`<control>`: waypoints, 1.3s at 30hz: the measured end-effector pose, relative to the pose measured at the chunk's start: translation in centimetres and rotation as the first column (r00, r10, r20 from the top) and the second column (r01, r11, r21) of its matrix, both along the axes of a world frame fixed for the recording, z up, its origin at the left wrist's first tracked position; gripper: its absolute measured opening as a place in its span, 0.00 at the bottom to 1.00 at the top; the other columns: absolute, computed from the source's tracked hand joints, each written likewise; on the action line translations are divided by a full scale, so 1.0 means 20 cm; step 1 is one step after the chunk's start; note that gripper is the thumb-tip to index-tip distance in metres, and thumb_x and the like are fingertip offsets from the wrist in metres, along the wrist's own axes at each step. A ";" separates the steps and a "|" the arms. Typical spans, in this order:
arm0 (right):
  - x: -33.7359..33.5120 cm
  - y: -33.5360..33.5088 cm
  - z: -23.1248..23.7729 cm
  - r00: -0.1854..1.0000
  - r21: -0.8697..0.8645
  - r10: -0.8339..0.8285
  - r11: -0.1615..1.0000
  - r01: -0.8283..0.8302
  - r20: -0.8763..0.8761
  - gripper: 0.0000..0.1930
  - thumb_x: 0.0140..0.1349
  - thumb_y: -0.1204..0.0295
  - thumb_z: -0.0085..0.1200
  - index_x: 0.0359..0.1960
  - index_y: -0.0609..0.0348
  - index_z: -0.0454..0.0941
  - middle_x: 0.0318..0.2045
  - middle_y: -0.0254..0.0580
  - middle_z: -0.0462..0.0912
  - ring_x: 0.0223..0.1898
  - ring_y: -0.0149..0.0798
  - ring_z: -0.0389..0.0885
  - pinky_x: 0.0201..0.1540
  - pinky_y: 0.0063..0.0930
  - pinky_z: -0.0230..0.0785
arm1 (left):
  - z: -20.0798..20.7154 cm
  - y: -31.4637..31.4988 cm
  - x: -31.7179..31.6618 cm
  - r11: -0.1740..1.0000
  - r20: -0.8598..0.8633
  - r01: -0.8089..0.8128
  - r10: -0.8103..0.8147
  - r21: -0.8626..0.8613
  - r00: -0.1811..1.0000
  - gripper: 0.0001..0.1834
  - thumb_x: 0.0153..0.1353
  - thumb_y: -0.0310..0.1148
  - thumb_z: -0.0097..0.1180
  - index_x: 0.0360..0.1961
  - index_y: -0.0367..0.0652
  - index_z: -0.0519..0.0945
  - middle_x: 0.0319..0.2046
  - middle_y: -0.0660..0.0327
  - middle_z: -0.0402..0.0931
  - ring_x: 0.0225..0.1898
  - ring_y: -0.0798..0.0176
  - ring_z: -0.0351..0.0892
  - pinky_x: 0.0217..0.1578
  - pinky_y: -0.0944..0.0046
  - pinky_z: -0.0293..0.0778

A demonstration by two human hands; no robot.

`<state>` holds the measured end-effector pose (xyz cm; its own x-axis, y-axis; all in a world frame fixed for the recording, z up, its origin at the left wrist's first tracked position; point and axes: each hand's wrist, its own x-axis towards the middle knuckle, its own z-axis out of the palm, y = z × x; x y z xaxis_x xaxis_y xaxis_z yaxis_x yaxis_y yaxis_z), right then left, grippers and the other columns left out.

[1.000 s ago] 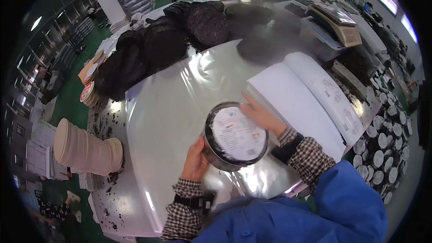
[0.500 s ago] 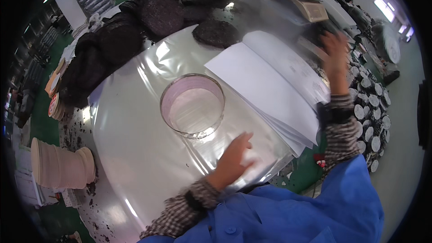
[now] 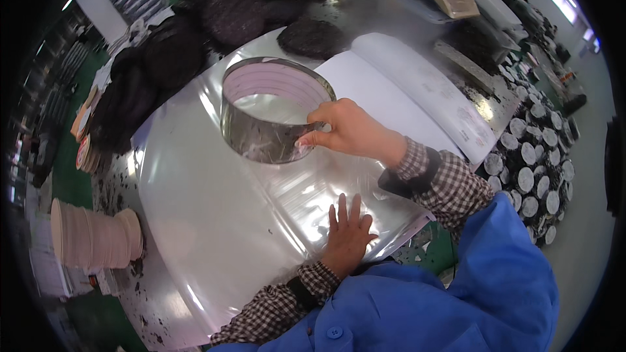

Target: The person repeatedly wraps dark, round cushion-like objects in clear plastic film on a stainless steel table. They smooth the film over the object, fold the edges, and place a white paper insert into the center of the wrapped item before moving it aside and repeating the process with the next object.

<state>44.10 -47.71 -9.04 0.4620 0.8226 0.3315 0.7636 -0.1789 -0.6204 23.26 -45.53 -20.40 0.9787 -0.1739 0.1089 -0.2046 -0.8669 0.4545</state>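
the right hand (image 3: 358, 132) pinches the metal ring (image 3: 254, 133) by its rim, thumb against the outer wall, over the clear film (image 3: 208, 195), near the dark slabs (image 3: 231, 21) toward the worktop's (image 3: 156, 306) far edge. the left hand (image 3: 347, 238) lies flat on the film by the near edge, fingers spread.

You have low, open passage leftward from your left hand (image 3: 347, 241) over the plastic film (image 3: 205, 221), as far as the stack of round discs (image 3: 96, 234) at the worktop's (image 3: 153, 313) left edge. Ahead, the metal ring (image 3: 255, 133) gripped by your right hand (image 3: 357, 130) blocks you; heaped dark slabs (image 3: 231, 19) stand beyond.
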 end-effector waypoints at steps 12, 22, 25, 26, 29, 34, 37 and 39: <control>-0.37 -0.22 -0.08 0.775 -0.121 0.325 0.943 -0.310 0.542 0.13 0.55 0.65 0.59 0.39 0.58 0.78 0.37 0.39 0.79 0.41 0.43 0.78 0.51 0.39 0.72 | 0.48 1.26 0.07 -0.569 -0.136 -0.211 -0.172 -0.795 0.976 0.16 0.71 0.39 0.44 0.49 0.37 0.74 0.38 0.58 0.77 0.35 0.62 0.80 0.37 0.61 0.81; 0.52 -0.23 -0.29 0.889 -0.634 0.401 0.632 -0.445 -0.223 0.16 0.64 0.58 0.50 0.41 0.54 0.84 0.48 0.42 0.83 0.49 0.42 0.80 0.56 0.37 0.67 | 0.33 1.14 -0.26 0.835 0.240 -0.387 0.498 -0.391 0.833 0.55 0.42 0.36 0.77 0.70 0.41 0.56 0.64 0.46 0.63 0.61 0.52 0.70 0.61 0.56 0.69; 0.84 0.27 -0.16 0.994 -0.237 -0.054 0.968 0.076 0.098 0.16 0.63 0.59 0.52 0.39 0.60 0.82 0.36 0.53 0.84 0.37 0.54 0.83 0.41 0.45 0.74 | 0.09 1.37 -0.26 0.517 -0.067 -0.407 0.555 -0.753 0.829 0.71 0.35 0.39 0.80 0.73 0.41 0.40 0.68 0.42 0.51 0.65 0.49 0.63 0.64 0.53 0.64; 0.99 0.37 -0.21 0.915 -0.112 -0.258 0.946 0.305 0.310 0.22 0.63 0.56 0.52 0.48 0.63 0.77 0.43 0.58 0.82 0.42 0.56 0.82 0.44 0.47 0.73 | 0.10 1.36 -0.20 0.435 -0.177 -0.446 0.531 -0.782 0.828 0.71 0.36 0.40 0.80 0.72 0.38 0.39 0.68 0.41 0.51 0.66 0.47 0.61 0.66 0.51 0.60; 1.41 0.62 -0.55 0.578 0.193 -0.447 0.873 0.447 0.683 0.31 0.60 0.57 0.56 0.59 0.66 0.66 0.56 0.59 0.74 0.50 0.58 0.78 0.51 0.47 0.70 | -0.02 1.22 -0.13 0.662 -0.273 -0.575 0.511 -0.480 0.815 0.70 0.40 0.46 0.77 0.71 0.30 0.38 0.68 0.37 0.48 0.70 0.41 0.49 0.69 0.44 0.46; 1.53 0.77 -0.61 0.926 -0.079 -0.282 0.948 0.310 0.250 0.12 0.61 0.66 0.56 0.35 0.64 0.81 0.36 0.56 0.83 0.40 0.53 0.82 0.45 0.45 0.71 | 0.04 1.06 -0.63 0.747 -0.356 -0.664 0.627 0.024 0.693 0.64 0.50 0.53 0.69 0.71 0.28 0.39 0.71 0.34 0.35 0.73 0.35 0.31 0.69 0.36 0.30; 2.01 0.46 -0.71 0.735 -0.147 -0.376 0.922 0.359 -0.564 0.15 0.69 0.69 0.46 0.26 0.63 0.77 0.20 0.30 0.75 0.26 0.33 0.76 0.31 0.32 0.70 | 0.31 1.41 -0.77 0.617 -0.050 -0.754 0.765 -0.225 0.642 0.62 0.49 0.39 0.73 0.72 0.34 0.38 0.73 0.39 0.35 0.75 0.42 0.30 0.71 0.48 0.35; 2.01 0.44 -0.76 0.953 -0.073 -0.302 0.951 0.300 -0.019 0.09 0.58 0.69 0.59 0.32 0.64 0.79 0.24 0.37 0.81 0.30 0.37 0.80 0.36 0.30 0.73 | 0.67 1.73 -0.90 0.480 0.498 -0.877 0.759 0.008 0.420 0.46 0.55 0.31 0.65 0.70 0.34 0.52 0.70 0.44 0.47 0.72 0.44 0.44 0.70 0.48 0.43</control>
